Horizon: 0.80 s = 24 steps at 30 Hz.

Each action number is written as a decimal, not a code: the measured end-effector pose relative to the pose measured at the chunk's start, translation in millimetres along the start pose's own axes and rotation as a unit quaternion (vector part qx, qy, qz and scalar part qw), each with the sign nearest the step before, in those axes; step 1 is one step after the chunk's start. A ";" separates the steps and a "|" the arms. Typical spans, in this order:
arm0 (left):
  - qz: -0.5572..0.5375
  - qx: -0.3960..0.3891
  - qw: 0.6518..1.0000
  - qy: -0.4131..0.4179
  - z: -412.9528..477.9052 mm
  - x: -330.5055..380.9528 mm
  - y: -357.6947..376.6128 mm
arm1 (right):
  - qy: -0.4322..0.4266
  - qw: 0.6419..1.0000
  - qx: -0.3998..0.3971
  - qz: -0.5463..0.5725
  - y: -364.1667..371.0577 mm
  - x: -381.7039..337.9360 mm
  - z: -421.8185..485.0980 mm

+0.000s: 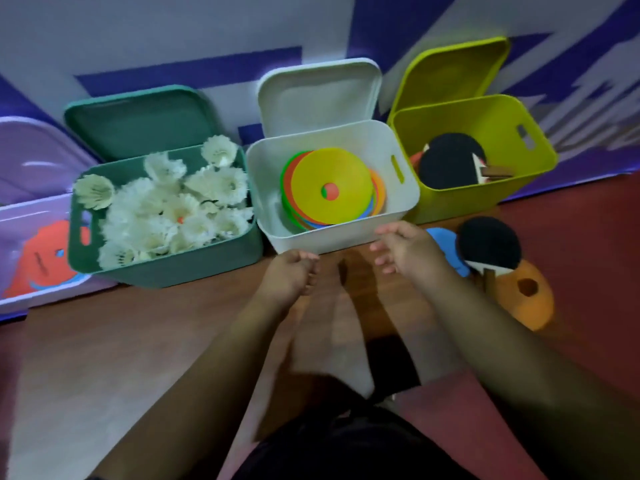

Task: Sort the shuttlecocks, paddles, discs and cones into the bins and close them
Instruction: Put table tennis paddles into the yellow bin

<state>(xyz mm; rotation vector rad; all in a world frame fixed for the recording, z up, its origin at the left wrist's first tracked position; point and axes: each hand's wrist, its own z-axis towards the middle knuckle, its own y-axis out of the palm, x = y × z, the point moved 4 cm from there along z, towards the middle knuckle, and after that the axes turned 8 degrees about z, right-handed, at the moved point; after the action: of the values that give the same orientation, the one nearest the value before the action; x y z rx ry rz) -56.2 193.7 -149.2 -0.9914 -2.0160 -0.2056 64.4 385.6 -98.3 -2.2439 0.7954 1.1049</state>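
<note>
The wooden floor [138, 323] is stretching below me, with bins lining the wall. My left fingers [309, 263] and right fingers [381, 250] are hanging loosely curled, holding nothing. Just right of them a black paddle [488, 244] is lying. I'm judging it light and stiff, best gripped by its wooden handle.

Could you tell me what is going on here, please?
A person sitting on the floor is sorting sports gear into bins. The green bin holds shuttlecocks, the white bin discs, the lime bin paddles; the purple bin shows something orange. The left grip and right grip hover empty by the white bin. A loose paddle, a blue piece and an orange cone lie on the floor at the right. No bin is closed yet.
</note>
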 end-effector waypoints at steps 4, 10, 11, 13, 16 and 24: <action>0.035 -0.041 0.999 0.003 8.1 13.4 72.0 | 0.031 0.999 0.034 0.015 -80.1 28.9 -1.8; 0.097 -0.081 0.992 -0.002 19.6 37.6 160.0 | 0.070 0.990 0.121 0.032 -186.6 74.5 -1.5; 0.100 -0.086 0.991 0.000 22.9 40.3 174.0 | 0.079 0.987 0.137 0.034 -202.2 84.2 0.8; 0.107 -0.090 0.990 0.001 27.3 45.8 201.6 | 0.096 0.983 0.156 0.020 -231.0 101.9 5.2; 0.121 -0.096 0.988 -0.005 34.8 51.3 237.6 | 0.116 0.980 0.147 -0.061 -265.8 121.1 10.3; 0.135 -0.031 0.985 -0.099 73.9 49.6 291.0 | 0.202 0.973 0.065 -0.091 -280.1 157.9 34.3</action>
<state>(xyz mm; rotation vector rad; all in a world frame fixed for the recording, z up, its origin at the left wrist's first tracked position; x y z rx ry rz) 89.0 452.2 -217.8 -1.3573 -2.0343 -0.0250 318.9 560.1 -195.0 -2.4028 0.7706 0.5011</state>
